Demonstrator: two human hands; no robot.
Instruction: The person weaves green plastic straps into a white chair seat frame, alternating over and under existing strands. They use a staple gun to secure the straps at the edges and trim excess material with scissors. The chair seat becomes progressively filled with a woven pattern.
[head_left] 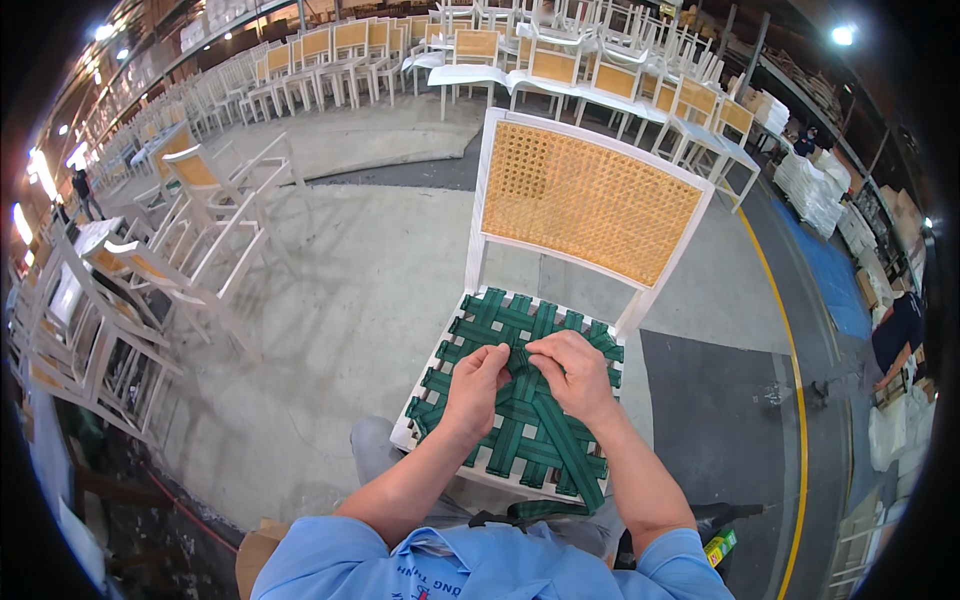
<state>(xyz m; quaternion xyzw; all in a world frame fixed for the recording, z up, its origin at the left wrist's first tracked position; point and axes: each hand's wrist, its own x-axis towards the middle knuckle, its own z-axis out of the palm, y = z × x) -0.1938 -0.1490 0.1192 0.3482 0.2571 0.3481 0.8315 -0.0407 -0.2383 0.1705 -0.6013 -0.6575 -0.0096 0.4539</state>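
A whitewashed wooden chair (476,262) with a woven cane back (590,205) stands in front of me. Its seat is a lattice of crossed dark green webbing straps (508,445). Over the middle of the seat, my left hand (478,382) pinches a green strap between thumb and fingertips. Close beside it, my right hand (577,376) is closed on the same strap, fingertips nearly touching the left ones. A loose length of green strap (568,448) slants across the weave to the front edge. My fingers hide part of the strap between them.
Unfinished chair frames (215,240) crowd the left side. Rows of cane-backed chairs (345,50) line the back. At the right, a yellow floor line (790,380) runs past wrapped stacks (815,190) and another person (897,335). A green-yellow box (719,546) lies near my right elbow.
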